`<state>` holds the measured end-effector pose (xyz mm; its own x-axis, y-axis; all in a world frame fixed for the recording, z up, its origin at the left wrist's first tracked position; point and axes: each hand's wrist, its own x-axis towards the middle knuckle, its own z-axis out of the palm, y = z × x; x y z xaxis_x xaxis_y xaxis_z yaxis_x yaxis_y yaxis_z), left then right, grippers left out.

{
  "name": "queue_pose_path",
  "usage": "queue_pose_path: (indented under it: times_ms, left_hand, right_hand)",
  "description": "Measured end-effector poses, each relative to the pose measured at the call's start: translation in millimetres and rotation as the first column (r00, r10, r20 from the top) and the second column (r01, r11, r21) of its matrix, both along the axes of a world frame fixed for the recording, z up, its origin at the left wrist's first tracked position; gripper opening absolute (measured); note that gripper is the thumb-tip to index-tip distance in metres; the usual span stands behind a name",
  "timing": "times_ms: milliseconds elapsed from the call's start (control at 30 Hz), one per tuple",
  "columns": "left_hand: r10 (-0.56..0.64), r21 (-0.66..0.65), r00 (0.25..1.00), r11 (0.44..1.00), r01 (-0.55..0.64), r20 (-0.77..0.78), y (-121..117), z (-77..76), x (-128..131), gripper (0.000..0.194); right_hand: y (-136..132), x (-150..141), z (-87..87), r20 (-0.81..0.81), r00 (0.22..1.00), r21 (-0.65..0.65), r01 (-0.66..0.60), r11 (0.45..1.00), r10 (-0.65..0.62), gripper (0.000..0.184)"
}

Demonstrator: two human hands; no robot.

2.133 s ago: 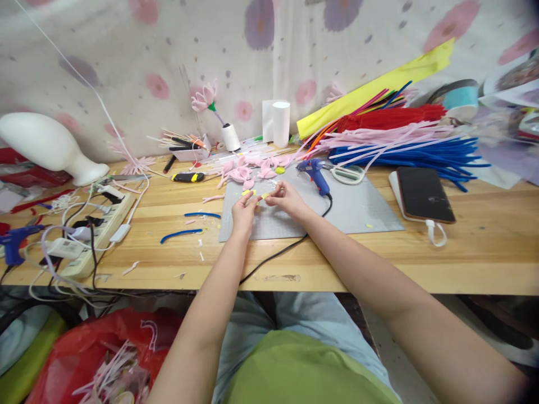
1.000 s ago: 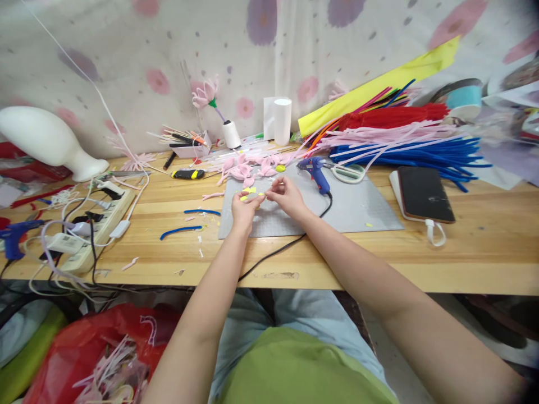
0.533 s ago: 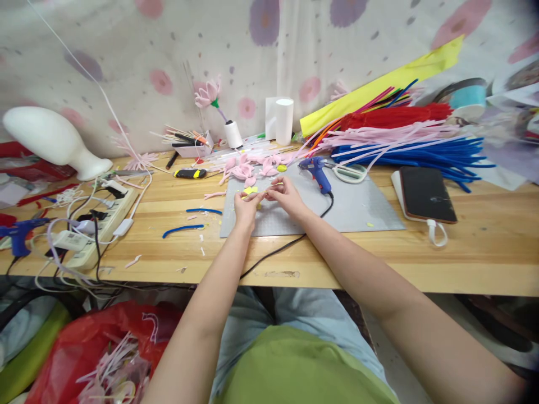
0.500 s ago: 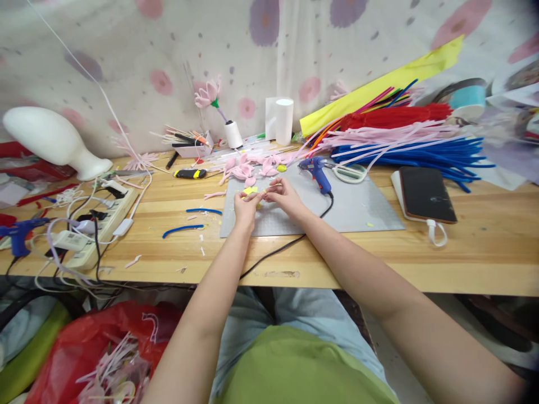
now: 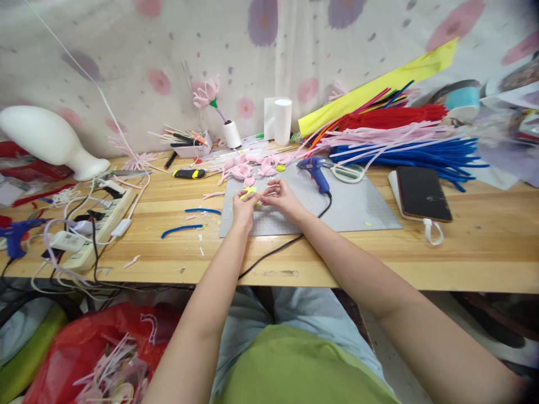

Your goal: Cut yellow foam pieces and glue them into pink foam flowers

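Observation:
Over the grey cutting mat, my left hand and my right hand meet fingertip to fingertip. Both are closed in a pinch around a small yellow piece, mostly hidden by the fingers. Another flat yellow scrap shows just behind my left fingers; whether it is held or lies on the mat I cannot tell. Pink fuzzy petals lie beyond my hands, with a small yellow bud shape beside them. A blue glue gun rests on the mat to the right of my right hand.
Scissors lie by bundles of blue pipe cleaners. A phone is at right, a utility knife at left. The glue gun's black cord passes under my right forearm. A power strip with tangled cables sits left.
My right fingers have shifted slightly against the left ones, and the yellow scrap behind my left hand shows a little differently. The view has moved slightly; the other things stay put.

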<state>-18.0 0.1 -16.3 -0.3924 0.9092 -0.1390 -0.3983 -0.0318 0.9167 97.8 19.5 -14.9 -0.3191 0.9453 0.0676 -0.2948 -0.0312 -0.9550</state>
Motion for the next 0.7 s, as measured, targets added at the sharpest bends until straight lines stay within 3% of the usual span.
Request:
queue_pose_path:
  times_ms: [300, 700]
  left_hand:
    - [-0.015, 0.002, 1.000, 1.000, 0.015, -0.015, -0.8, 0.5, -2.3, 0.048]
    - [-0.018, 0.061, 1.000, 0.998, 0.018, 0.005, -2.0, 2.3, -2.7, 0.029]
  right_hand:
    - [-2.1, -1.9, -1.6, 0.056, 0.998, -0.018, -0.007, 1.000, 0.008, 0.044]
    - [-0.8, -8.8, -3.9, 0.108, 0.993, -0.030, 0.053, 0.998, -0.049, 0.047]
